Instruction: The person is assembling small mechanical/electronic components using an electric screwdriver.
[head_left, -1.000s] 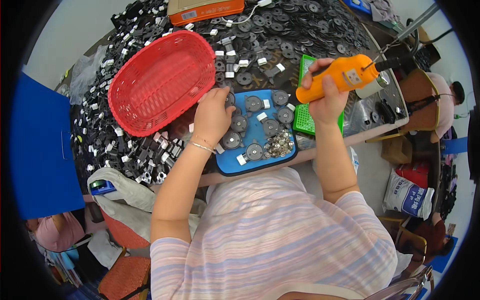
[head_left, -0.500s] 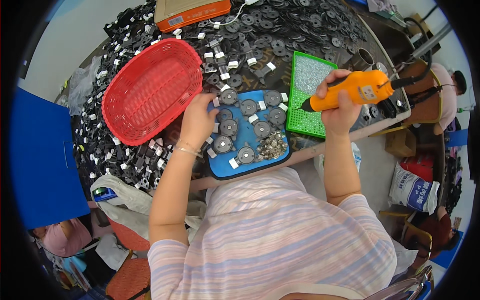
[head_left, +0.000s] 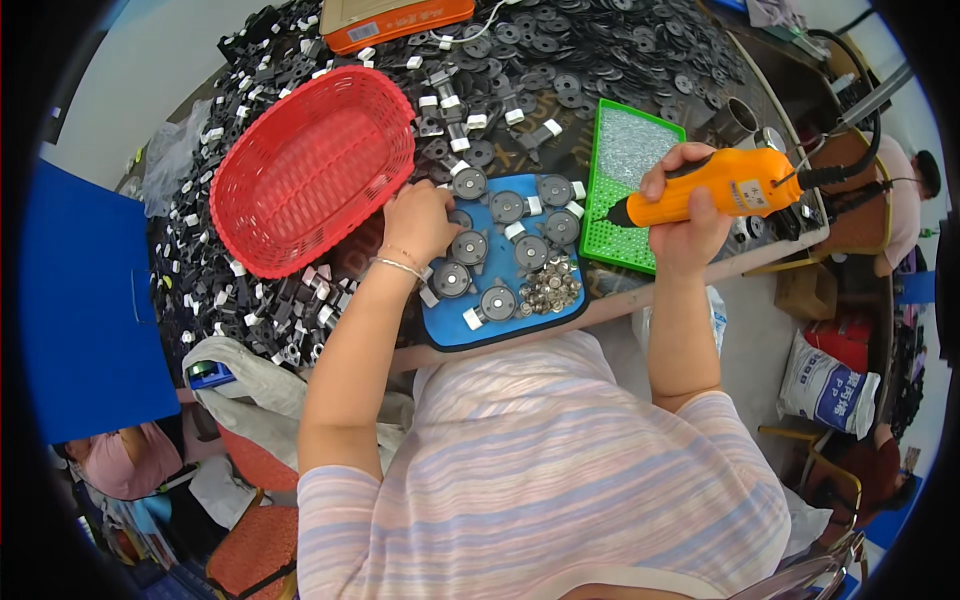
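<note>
In my right hand (head_left: 689,215) is an orange electric screwdriver (head_left: 728,185), held roughly level. Its dark tip points left, over the green tray (head_left: 590,235), which has rows of holes and small silvery screws heaped in its far part. My left hand (head_left: 420,222) is closed at the left edge of a blue mat (head_left: 450,328), its fingers curled onto a black round part (head_left: 460,218) that they mostly cover. Several black discs with white tabs, such as this black disc (head_left: 497,302), lie on the mat beside a pile of small shiny metal pieces (head_left: 550,288).
A red plastic basket (head_left: 315,175) stands left of the mat, amid heaped black-and-white parts (head_left: 270,310). Loose black discs (head_left: 640,50) cover the table's far side, near an orange box (head_left: 400,30). A black cable (head_left: 860,130) runs from the screwdriver. Other people sit nearby.
My left hand has turned and curled further over the part at the mat's left edge. The screwdriver stays over the green tray. The whole view has shifted slightly.
</note>
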